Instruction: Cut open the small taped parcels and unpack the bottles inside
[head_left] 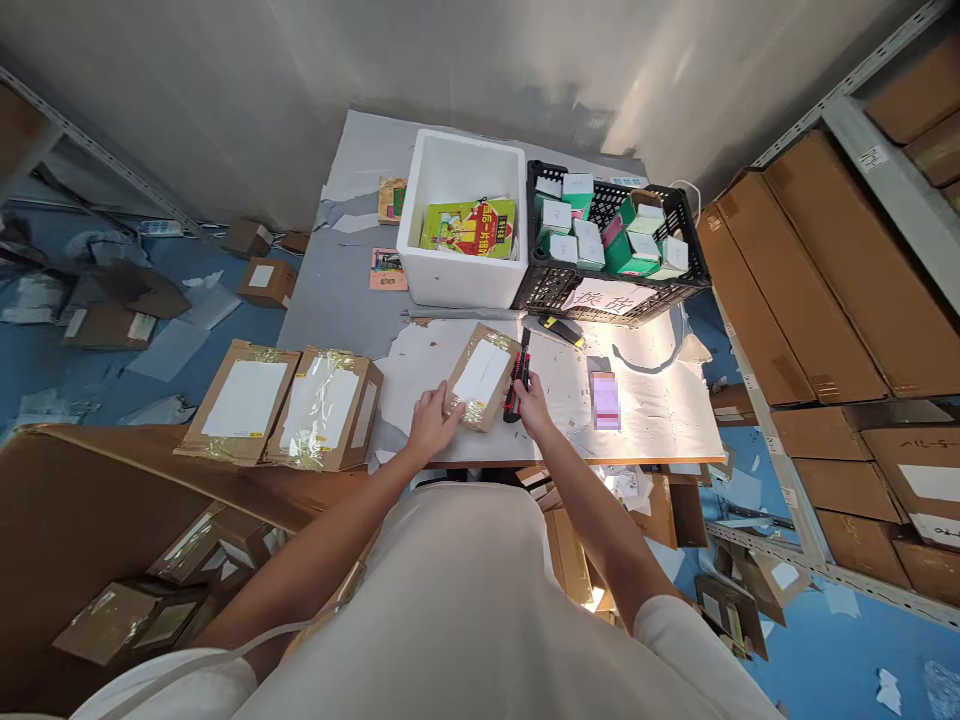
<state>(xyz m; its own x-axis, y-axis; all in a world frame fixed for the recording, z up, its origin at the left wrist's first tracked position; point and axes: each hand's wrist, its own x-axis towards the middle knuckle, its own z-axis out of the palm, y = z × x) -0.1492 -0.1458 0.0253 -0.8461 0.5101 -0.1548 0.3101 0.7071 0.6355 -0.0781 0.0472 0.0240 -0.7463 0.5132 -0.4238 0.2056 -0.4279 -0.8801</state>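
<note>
A small taped cardboard box (482, 378) with a white label lies tilted on the worktable (405, 352). My left hand (434, 425) grips its lower left corner, thumb over the edge. In my right hand (532, 404) is a red and black utility knife (518, 375), pointing away from me, right beside the box's right side. A second, black and yellow utility knife (561, 331) lies just beyond. Farther right rests a phone (605, 401) with a lit screen.
A white foam box (461, 284) holding colourful packets (471, 229) stands at the back, next to a black crate (546, 290) of small cartons. Two taped boxes (244, 398) (321, 408) sit at the left. An open carton (67, 480) stands lower left; shelves of boxes (862, 260) line the right.
</note>
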